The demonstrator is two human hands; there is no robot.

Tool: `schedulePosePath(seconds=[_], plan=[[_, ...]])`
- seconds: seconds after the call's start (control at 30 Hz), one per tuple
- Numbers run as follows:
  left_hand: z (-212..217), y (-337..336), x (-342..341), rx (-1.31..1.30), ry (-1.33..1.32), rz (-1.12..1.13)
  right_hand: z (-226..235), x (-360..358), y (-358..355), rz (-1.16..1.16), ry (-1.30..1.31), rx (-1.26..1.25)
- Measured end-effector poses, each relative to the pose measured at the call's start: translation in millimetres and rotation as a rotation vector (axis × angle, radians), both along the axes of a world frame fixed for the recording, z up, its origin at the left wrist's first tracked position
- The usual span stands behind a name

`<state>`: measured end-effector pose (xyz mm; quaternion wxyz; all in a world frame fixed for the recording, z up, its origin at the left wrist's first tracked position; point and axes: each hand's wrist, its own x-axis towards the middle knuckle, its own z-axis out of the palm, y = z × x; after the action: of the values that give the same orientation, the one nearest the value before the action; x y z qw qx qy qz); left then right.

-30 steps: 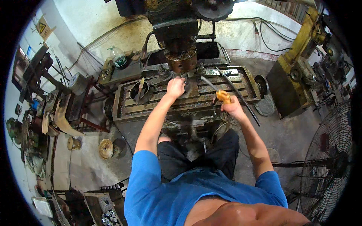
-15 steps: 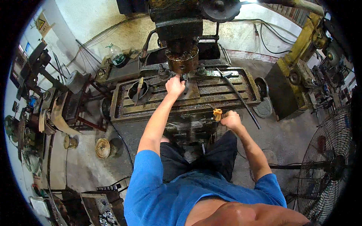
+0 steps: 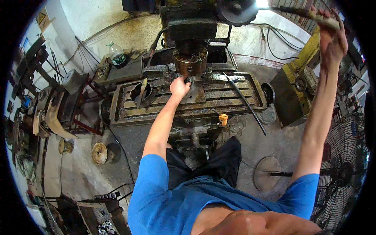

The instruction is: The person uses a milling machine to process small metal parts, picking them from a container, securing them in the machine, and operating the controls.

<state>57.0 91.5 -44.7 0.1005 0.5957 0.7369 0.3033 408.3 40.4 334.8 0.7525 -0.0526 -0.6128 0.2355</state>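
**Left hand low under the spindle, right hand high at the lever**

The long dark lever with a pale rounded grip (image 3: 328, 21) slants across the upper right corner, its slim shaft running left toward a dark round wheel (image 3: 238, 11). The grip looks dull and smooth. The right hand (image 3: 333, 39) is at the grip, palm below and fingers apart above; whether they close around it, I cannot tell.

The left hand (image 3: 179, 87) is curled, with its thumb beside a small dark metal piece (image 3: 188, 81) just below the rusty brown cylindrical spindle head (image 3: 190, 62). The piece is partly hidden, so I cannot tell whether the fingers pinch it.

Both hands are well apart. Beneath the left one lies the slotted grey metal table (image 3: 229, 95), edged by a raised rim. Left of that hand, a black open container (image 3: 135, 94) holds a brush with a pale handle (image 3: 143, 85). To its right, a long dark metal bar (image 3: 248, 104) juts past the front edge, and a yellow-orange air gun (image 3: 223, 118) hangs nearby. Grey concrete floor (image 3: 252, 147) shows between the table and a round flat base (image 3: 267, 178).
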Motion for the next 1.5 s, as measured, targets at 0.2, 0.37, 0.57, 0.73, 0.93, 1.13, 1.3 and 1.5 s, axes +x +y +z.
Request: schedulePosePath(seconds=[0.2, 0.37, 0.57, 0.73, 0.93, 1.13, 1.3, 1.5], plan=[[-5, 7, 8, 0.012, 0.080, 0.023, -104, 35, -30, -0.121, -0.160, 0.125], [-13, 3, -4, 0.063, 0.065, 0.039, -153, 20, -37, -0.140, -0.126, 0.053], [-4, 3, 4, -0.007, 0.060, 0.036, -161, 21, -43, -0.172, -0.126, 0.052], [-7, 0, -9, 0.072, -0.105, -0.057, -162, 15, -43, -0.132, -0.092, 0.042], [19, -62, -39, -0.018, -0.481, -0.287, -174, 14, -45, -0.121, -0.072, 0.007], [16, -200, -112, -0.014, -0.716, -0.178, -187, 19, -40, -0.181, -0.107, 0.032], [0, -348, -208, -0.024, -0.516, 0.148, -201, 28, -37, -0.133, -0.122, 0.044], [-13, -551, -290, 0.137, -0.600, 0.741, -218, 41, -20, -0.119, -0.197, -0.138]])
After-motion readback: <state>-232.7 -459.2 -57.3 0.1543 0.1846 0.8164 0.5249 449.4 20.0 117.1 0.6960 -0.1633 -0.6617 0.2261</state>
